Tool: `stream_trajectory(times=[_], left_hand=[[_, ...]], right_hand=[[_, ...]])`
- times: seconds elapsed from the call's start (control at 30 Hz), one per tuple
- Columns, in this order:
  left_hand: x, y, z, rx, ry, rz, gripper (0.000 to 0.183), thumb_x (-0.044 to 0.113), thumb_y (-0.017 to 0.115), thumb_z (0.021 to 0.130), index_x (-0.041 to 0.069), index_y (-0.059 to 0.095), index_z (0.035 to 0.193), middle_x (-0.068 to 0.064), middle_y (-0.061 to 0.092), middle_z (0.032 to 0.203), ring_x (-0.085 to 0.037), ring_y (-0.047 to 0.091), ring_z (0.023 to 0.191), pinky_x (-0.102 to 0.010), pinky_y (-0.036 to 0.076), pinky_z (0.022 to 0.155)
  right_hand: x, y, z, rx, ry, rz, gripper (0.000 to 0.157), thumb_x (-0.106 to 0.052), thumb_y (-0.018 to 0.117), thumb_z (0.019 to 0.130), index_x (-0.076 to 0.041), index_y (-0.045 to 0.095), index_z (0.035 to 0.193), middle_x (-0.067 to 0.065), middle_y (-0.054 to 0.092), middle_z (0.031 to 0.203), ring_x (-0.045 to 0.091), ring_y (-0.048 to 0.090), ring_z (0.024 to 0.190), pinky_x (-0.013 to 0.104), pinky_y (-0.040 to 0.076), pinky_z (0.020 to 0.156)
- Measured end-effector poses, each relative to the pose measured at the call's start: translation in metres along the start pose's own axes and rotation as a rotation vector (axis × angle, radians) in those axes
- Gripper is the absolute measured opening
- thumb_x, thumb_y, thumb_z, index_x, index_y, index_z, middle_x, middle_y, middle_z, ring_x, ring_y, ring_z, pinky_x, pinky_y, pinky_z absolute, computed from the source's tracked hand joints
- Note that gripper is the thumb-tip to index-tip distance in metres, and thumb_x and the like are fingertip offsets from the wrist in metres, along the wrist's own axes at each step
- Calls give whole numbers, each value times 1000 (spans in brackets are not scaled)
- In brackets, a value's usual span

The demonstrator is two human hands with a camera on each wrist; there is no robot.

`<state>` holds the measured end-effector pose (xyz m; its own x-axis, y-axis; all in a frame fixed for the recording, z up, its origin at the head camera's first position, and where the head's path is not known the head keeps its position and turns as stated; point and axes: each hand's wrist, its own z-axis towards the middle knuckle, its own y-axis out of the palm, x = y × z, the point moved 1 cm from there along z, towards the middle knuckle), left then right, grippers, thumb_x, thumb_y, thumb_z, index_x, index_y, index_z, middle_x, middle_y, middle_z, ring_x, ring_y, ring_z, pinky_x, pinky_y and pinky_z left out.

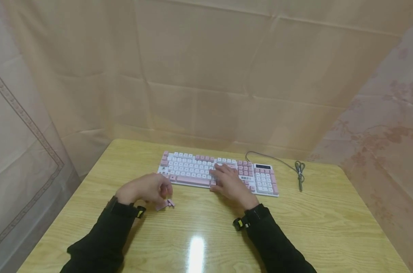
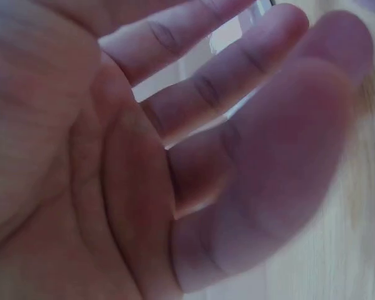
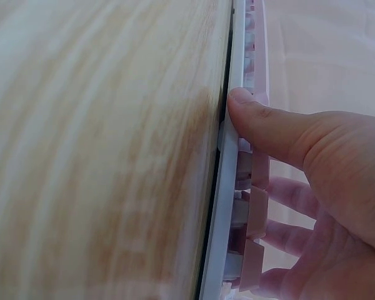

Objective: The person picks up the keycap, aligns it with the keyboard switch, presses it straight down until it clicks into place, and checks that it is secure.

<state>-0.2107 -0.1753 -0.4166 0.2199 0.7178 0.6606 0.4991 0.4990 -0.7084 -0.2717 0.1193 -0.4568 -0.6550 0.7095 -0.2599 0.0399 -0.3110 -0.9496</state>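
Note:
A pink-and-white keyboard (image 1: 189, 167) lies toward the back of the table. My right hand (image 1: 231, 185) rests on it right of the space bar, fingers spread over the keys. In the right wrist view its thumb (image 3: 262, 125) touches the keyboard's front edge (image 3: 220, 206). In front of the keyboard's left end, my left hand (image 1: 148, 189) is bent down over small pink-lilac pieces (image 1: 171, 203) on the table. Its fingers (image 2: 206, 90) are curved and the thumb side is blurred in the left wrist view. Whether the fingertips pinch a piece is hidden.
A grey cable (image 1: 274, 156) runs from the back of the keyboard to a tied bundle (image 1: 300, 170) at its right. The wooden table (image 1: 315, 227) meets a beige cloth (image 1: 199, 106) at the back, with patterned cloth (image 1: 390, 151) on the right.

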Motion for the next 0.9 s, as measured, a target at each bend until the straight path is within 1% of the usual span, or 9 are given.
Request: stream_trajectory(times=[0.13, 0.27, 0.43, 0.63, 0.8, 0.9], left_hand=[[0, 3, 1, 6, -31, 26, 25, 7, 80, 68, 14, 66, 89, -7, 61, 80, -18, 55, 64, -33, 48, 54], [-2, 4, 3, 34, -67, 62, 22, 5, 77, 72, 13, 66, 89, -4, 59, 75, -17, 54, 60, -32, 47, 53], [-6, 4, 7, 57, -75, 97, 17, 7, 73, 77, 15, 67, 90, -4, 59, 76, -16, 54, 56, -30, 46, 52], [-8, 5, 10, 70, -71, 64, 13, 7, 69, 82, 14, 69, 92, -4, 60, 75, -19, 55, 54, -30, 45, 50], [-9, 5, 9, 80, -60, 38, 18, 5, 68, 84, 12, 68, 101, -5, 61, 78, -20, 55, 53, -30, 46, 48], [-7, 3, 7, 80, -63, 18, 25, 5, 69, 82, 11, 67, 105, -6, 62, 85, -19, 53, 51, -30, 46, 47]], right_hand=[[0, 0, 1, 1, 3, -1, 63, -35, 69, 83, -11, 50, 137, 19, 36, 147, 42, 26, 135, 66, 17, 102], [-1, 0, 1, 1, 5, 5, 62, -34, 69, 83, -11, 50, 137, 19, 36, 147, 43, 26, 135, 67, 18, 101], [-1, 0, 0, 4, 6, 2, 62, -35, 69, 82, -11, 51, 136, 19, 37, 147, 43, 26, 134, 67, 18, 100], [0, 1, 1, -2, 16, -13, 63, -36, 69, 83, -12, 50, 137, 18, 36, 148, 42, 26, 135, 68, 18, 100], [0, 1, 1, -5, 18, -10, 63, -36, 69, 82, -12, 50, 137, 18, 36, 148, 42, 26, 135, 67, 17, 101], [0, 1, 1, -6, 20, -7, 63, -36, 69, 83, -12, 50, 137, 17, 36, 148, 41, 26, 135, 67, 17, 101]])
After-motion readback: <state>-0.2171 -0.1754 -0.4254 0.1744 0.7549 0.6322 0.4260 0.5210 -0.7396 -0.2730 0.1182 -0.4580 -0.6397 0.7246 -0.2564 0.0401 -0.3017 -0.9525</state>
